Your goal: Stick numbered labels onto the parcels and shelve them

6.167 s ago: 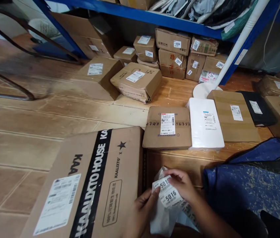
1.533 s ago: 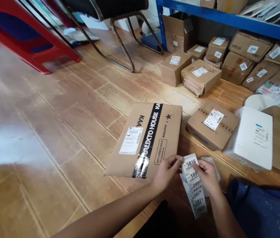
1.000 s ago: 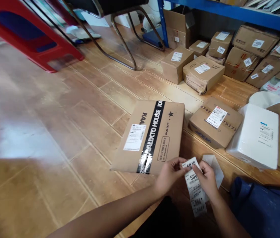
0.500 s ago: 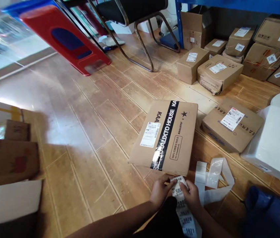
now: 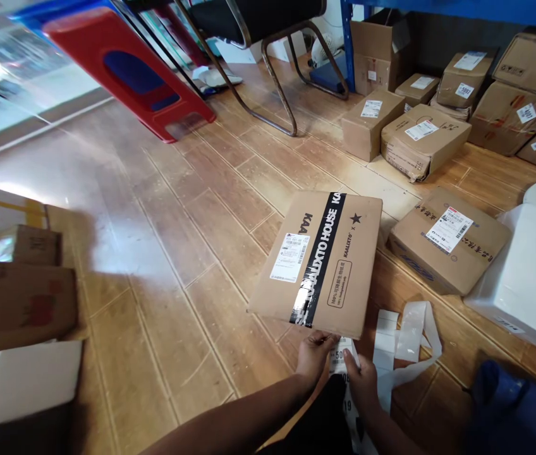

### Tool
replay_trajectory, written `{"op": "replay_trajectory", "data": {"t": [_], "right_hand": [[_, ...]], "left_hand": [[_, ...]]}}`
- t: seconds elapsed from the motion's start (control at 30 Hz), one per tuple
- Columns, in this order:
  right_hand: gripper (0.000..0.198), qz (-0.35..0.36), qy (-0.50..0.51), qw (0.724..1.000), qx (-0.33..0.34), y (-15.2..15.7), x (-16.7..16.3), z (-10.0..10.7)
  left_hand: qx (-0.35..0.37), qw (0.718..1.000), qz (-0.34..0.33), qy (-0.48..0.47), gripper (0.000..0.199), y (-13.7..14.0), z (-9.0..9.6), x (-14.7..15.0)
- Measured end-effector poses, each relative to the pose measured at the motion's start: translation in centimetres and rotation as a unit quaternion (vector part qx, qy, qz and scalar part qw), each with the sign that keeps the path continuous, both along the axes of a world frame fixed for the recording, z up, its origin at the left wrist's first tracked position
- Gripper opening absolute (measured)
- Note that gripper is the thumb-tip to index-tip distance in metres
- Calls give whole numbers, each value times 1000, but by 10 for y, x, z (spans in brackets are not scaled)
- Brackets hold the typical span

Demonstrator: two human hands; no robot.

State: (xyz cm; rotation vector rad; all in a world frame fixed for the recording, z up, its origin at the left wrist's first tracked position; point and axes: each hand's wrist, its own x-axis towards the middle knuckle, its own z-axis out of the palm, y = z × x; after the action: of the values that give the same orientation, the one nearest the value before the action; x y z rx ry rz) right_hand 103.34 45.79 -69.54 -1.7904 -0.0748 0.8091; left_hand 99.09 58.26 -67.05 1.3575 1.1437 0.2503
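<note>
A strip of white number labels (image 5: 337, 365) runs down between my hands and over a dark-clothed leg. My left hand (image 5: 313, 355) is closed in a pinch at the strip's top end, close to the near edge of a flat cardboard box (image 5: 272, 303). My right hand (image 5: 363, 383) grips the strip from the right, thumb on its face. The box lies on the floor, with black printed tape across it and a white shipping label (image 5: 289, 257) on its left half. To the right, a loose length of label backing (image 5: 413, 332) curls on the floor.
Right of the box sit another labelled carton (image 5: 476, 253) and a white wrapped package (image 5: 519, 278). Several cartons (image 5: 424, 142) stand by a blue rack at the back right. Parcels (image 5: 21, 297) line the left. A red stool (image 5: 126, 69) and a metal-framed chair (image 5: 277, 82) stand beyond.
My left hand has moved slightly right and up, with its fingers now covering the strip's top end. The strip between my hands has shifted, and the view has swung slightly left.
</note>
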Motion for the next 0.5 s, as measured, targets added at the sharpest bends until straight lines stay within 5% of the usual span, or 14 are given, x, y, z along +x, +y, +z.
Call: {"op": "replay_trajectory", "data": {"t": [0.23, 0.5], "right_hand": [[65, -84, 14, 994, -75, -12, -9, -15], [35, -47, -29, 998, 27, -9, -5, -23]], "left_hand": [[64, 997, 19, 32, 20, 3, -3, 1], [75, 990, 71, 95, 35, 12, -13, -4]]}}
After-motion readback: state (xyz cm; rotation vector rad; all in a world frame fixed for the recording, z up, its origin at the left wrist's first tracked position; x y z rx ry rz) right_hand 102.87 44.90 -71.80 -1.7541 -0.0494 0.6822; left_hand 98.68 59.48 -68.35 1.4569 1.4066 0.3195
